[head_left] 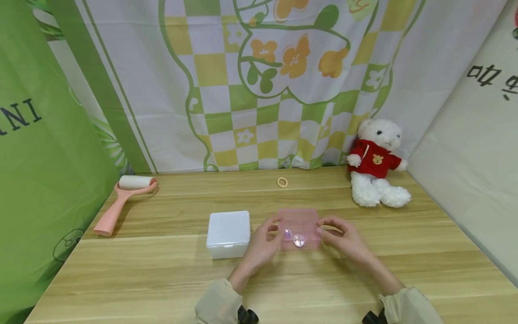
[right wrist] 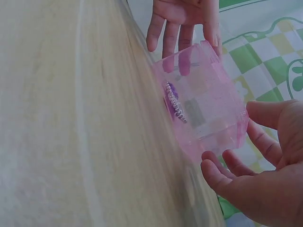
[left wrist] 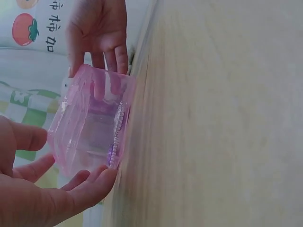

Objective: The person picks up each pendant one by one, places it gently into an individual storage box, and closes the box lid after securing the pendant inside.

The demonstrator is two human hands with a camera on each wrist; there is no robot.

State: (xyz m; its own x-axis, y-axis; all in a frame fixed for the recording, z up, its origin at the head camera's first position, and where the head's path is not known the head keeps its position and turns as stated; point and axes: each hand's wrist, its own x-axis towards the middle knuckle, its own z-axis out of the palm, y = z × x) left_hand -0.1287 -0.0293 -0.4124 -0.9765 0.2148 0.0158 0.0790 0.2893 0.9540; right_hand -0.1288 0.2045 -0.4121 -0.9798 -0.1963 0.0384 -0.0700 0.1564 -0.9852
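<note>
A translucent pink plastic box (head_left: 299, 216) stands on the table in front of the person, held between both hands. Through its wall shows a string of silvery beads (left wrist: 117, 125) with a purple part, lying along the bottom. The left hand (head_left: 263, 240) grips the box's left side, thumb near the lid edge and fingers lower down. On the opposite side the right hand (head_left: 346, 238) holds it the same way, its fingertips at the wall in the right wrist view. Just left of the left hand sits a lidded white box (head_left: 229, 231).
A small light wooden ring (head_left: 282, 182) lies toward the back of the table (head_left: 182, 279). At the far left is a pink-handled lint roller (head_left: 117, 209). A white teddy bear (head_left: 374, 157) in a red top sits at the back right, against the curtain (head_left: 226, 112).
</note>
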